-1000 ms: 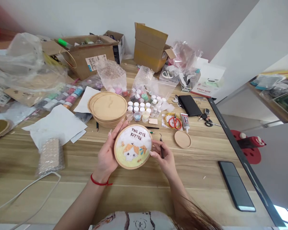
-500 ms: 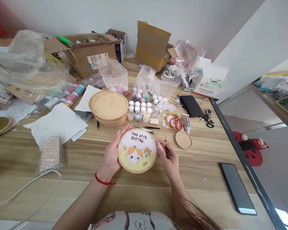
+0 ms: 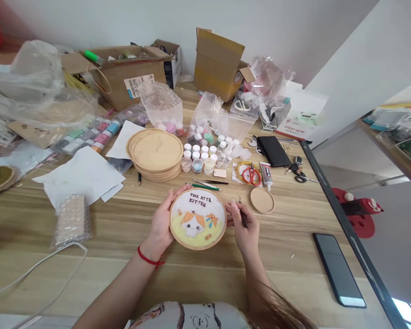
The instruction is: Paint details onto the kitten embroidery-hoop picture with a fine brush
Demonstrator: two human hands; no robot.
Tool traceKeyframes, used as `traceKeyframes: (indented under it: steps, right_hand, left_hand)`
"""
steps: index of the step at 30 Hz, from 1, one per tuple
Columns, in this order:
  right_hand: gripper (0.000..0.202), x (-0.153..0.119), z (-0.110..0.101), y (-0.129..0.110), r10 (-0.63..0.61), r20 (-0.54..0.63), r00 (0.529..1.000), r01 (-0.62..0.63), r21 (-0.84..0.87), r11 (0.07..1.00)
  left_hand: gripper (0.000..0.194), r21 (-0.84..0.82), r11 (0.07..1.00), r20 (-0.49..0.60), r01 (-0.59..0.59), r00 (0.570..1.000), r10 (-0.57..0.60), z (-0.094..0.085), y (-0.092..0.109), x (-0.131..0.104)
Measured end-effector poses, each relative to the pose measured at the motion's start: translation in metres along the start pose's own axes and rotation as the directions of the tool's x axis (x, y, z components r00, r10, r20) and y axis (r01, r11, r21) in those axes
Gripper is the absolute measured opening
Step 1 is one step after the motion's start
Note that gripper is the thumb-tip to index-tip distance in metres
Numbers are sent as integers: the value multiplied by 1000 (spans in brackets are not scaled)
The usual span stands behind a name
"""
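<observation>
A round wooden-rimmed plaque point(image 3: 198, 219) shows an orange and white cat, a small orange figure and the words "THE KITS KITTEN" on a white and yellow ground. My left hand point(image 3: 161, 224) grips its left edge, with a red cord on the wrist. Beside the right rim, my right hand point(image 3: 245, 228) is closed on a dark, thin-tipped tool point(image 3: 243, 218); its fingertips are at the plaque's edge. Beyond the plaque lie a green pencil point(image 3: 207, 187) and dark slim tools point(image 3: 216, 182).
Stacked wooden discs point(image 3: 155, 153) and small white-lidded jars point(image 3: 204, 150) stand behind the plaque. To the right are red-handled pliers point(image 3: 251, 175), a glue tube point(image 3: 266, 176), a small round tray point(image 3: 262, 201) and a phone point(image 3: 339, 269). Cardboard boxes point(image 3: 215, 66) line the back.
The plaque has shifted slightly right and down, held in my left hand. My right hand has moved slightly right with the dark tool.
</observation>
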State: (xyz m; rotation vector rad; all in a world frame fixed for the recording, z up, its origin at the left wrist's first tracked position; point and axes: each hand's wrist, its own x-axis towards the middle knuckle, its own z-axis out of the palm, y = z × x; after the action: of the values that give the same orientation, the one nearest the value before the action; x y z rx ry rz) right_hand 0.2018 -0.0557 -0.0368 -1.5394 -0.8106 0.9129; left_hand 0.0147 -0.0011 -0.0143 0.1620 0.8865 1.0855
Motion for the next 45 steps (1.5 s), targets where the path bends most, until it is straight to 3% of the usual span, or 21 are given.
traceKeyframes:
  steps: [9, 27, 36, 45]
  right_hand:
    - [48, 2, -3, 6, -2, -19, 1000, 2, -25, 1000]
    - [48, -1, 0, -6, 20, -69, 997, -16, 54, 998]
    - [45, 0, -1, -7, 34, -71, 997, -28, 78, 997]
    - [45, 0, -1, -7, 35, -56, 998, -32, 66, 997]
  left_hand:
    - [39, 26, 999, -41, 47, 998, -45, -1, 0, 1]
    - [34, -10, 993, -50, 116, 992, -117, -4, -1, 3]
    - [34, -48, 987, -119, 157, 980, -161, 0, 2, 2]
    - [33, -46, 987, -97, 152, 983, -156, 0, 2, 1]
